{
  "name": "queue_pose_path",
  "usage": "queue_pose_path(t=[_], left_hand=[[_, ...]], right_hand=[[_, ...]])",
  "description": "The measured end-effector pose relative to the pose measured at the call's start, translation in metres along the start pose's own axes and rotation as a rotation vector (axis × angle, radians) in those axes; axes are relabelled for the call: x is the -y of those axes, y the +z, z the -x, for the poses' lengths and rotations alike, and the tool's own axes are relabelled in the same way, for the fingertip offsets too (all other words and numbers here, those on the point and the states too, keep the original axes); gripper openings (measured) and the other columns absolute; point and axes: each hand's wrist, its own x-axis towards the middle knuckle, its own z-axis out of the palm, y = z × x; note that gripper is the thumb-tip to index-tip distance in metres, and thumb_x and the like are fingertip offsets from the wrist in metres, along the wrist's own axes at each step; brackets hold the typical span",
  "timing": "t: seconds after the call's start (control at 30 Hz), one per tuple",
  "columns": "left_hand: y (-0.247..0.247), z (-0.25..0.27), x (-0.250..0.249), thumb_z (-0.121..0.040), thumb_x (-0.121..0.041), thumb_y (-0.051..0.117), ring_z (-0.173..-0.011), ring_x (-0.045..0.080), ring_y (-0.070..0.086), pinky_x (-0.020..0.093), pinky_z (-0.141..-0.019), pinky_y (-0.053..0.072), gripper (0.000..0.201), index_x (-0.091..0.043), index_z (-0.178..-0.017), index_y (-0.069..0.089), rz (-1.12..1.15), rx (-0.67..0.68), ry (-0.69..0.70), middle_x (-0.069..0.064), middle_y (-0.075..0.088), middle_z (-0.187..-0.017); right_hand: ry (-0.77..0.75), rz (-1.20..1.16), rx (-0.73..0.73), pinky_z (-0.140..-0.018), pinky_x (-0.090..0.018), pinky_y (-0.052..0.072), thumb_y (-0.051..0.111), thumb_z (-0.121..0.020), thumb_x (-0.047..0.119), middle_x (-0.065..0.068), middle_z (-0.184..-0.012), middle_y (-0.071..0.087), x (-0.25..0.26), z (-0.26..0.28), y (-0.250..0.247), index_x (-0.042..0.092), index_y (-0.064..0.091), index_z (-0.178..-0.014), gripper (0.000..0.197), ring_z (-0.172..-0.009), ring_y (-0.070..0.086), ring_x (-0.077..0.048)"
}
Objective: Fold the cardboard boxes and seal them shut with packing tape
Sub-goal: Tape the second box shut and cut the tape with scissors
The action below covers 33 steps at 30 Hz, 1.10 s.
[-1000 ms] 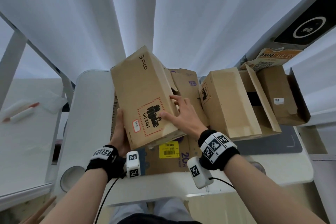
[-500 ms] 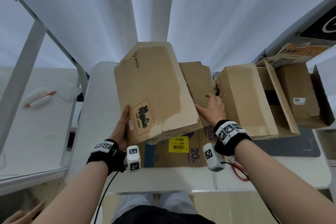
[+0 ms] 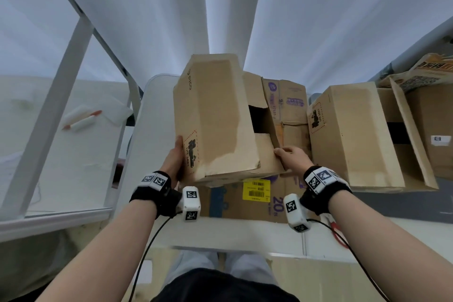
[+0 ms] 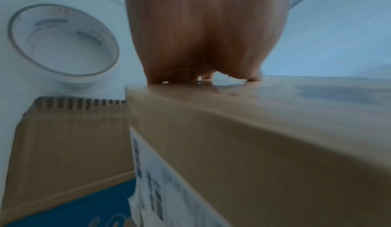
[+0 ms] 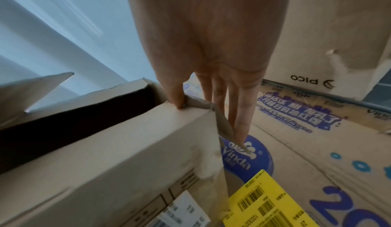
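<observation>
A brown PICO cardboard box is held up over the table between my two hands, with its open end showing dark on the right. My left hand presses flat against the box's left side, and its fingers are hidden behind the box. My right hand grips the box's lower right corner. In the right wrist view its thumb sits on the box edge and its fingers run down behind a loose flap. No tape dispenser is in view.
Flattened printed cardboard with a yellow barcode label lies under the box on the white table. A second PICO box and an open box stand to the right. A white ring sits left of the cardboard.
The box has turned so its open end faces right. My right hand slid from the box's front face to the lower right corner flap. The left hand stayed on the left side.
</observation>
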Motion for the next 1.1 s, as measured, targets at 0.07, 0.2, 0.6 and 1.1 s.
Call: queue_pose_path(t=[0.07,0.2,0.6,1.1], left_hand=[[-0.007,-0.003,-0.004,-0.099,-0.065,0.026,-0.113,0.029,0.056,0.041,-0.083,0.045,0.064,-0.017,-0.136,0.045,-0.113,-0.118,0.038,0.011,0.059,-0.130],[-0.019,-0.001,-0.008,-0.100,-0.061,0.030,-0.124,0.027,0.049,0.048,-0.090,0.046,0.055,-0.032,-0.146,0.033,-0.215,-0.075,0.068,0.002,0.049,-0.140],[0.012,0.026,-0.043,-0.075,-0.071,0.067,-0.127,0.030,0.052,0.050,-0.105,0.046,0.104,-0.019,-0.153,0.021,-0.622,-0.008,0.278,0.009,0.046,-0.146],[0.060,0.019,-0.019,-0.055,-0.066,0.085,-0.139,0.046,0.024,0.063,-0.106,0.036,0.157,-0.022,-0.147,-0.035,-1.027,-0.308,0.298,0.022,0.008,-0.155]], right_hand=[[-0.038,0.014,0.034,-0.079,-0.056,0.059,0.057,-0.098,0.027,-0.014,-0.114,0.062,0.007,0.004,0.006,0.012,0.064,-0.112,0.022,-0.106,0.061,-0.034],[-0.206,0.289,-0.033,-0.083,-0.050,0.054,0.049,-0.097,0.022,-0.017,-0.089,0.060,0.011,0.002,0.020,0.015,0.053,-0.073,0.026,-0.096,0.061,-0.039],[-0.341,0.368,-0.276,-0.067,-0.048,0.054,0.051,-0.096,0.019,-0.016,-0.080,0.060,-0.002,0.032,0.026,0.000,0.054,-0.079,0.025,-0.077,0.060,-0.036],[0.173,-0.501,-0.325,-0.104,-0.050,0.045,0.076,-0.049,0.081,-0.013,-0.145,0.050,-0.039,0.027,0.015,0.009,0.043,-0.144,0.124,-0.123,0.055,-0.036]])
